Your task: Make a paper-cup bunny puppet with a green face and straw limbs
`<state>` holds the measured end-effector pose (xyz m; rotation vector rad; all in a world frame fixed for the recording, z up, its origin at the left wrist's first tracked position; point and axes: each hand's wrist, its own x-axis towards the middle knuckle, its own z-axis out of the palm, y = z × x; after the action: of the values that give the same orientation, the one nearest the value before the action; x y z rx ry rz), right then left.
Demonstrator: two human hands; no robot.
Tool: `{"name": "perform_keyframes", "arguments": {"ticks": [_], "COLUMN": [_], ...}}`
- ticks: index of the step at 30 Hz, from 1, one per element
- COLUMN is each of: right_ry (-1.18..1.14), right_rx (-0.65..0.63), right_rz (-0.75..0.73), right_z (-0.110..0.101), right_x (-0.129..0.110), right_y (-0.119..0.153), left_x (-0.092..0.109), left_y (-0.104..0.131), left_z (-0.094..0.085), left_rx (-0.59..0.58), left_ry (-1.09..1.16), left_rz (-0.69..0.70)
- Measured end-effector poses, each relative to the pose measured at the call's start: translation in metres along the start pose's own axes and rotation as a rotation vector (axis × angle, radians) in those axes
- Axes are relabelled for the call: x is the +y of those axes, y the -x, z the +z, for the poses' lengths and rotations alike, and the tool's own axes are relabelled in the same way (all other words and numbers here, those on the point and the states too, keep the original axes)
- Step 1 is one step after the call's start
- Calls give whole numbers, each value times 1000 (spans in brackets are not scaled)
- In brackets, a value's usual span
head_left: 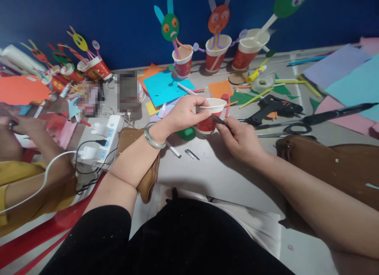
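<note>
A red and white paper cup [205, 126] stands at the middle of the table, tilted slightly if at all. My left hand [187, 114] is closed on the cup's left side and rim, thumb across the front. Between the fingers of my right hand [241, 140] is a slim black pen-like tool [218, 120]; its tip meets the cup's red side, and its exact kind is unclear. An orange stick [231, 104] shows just behind the cup's right rim. A small clear and black piece [192, 154] and a white stick [173, 149] lie in front.
Behind stand cups with paper-faced figures, one green [170, 27], one orange [218, 18]. A black glue gun [275, 108], scissors [297, 128] and a tape roll [263, 83] lie right. A power strip [111, 135] and a co-worker's arm [44, 164] are left.
</note>
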<state>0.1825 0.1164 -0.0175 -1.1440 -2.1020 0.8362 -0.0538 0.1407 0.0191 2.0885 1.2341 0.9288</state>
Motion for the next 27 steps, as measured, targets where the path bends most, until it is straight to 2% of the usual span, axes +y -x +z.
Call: {"name": "perform_keyframes", "arguments": {"ticks": [16,27], "right_ry": [3,5], "right_rx": [11,31], "right_rz": [31,41], "right_z": [-1,-4], "right_x": [-3,-5], "right_y": [1,0], "left_x": [9,11], "left_y": [3,4], "left_z": [-1,5], "left_rx": [-35,-11], "left_ry": [0,-95], "left_rz": [-3,-7]}}
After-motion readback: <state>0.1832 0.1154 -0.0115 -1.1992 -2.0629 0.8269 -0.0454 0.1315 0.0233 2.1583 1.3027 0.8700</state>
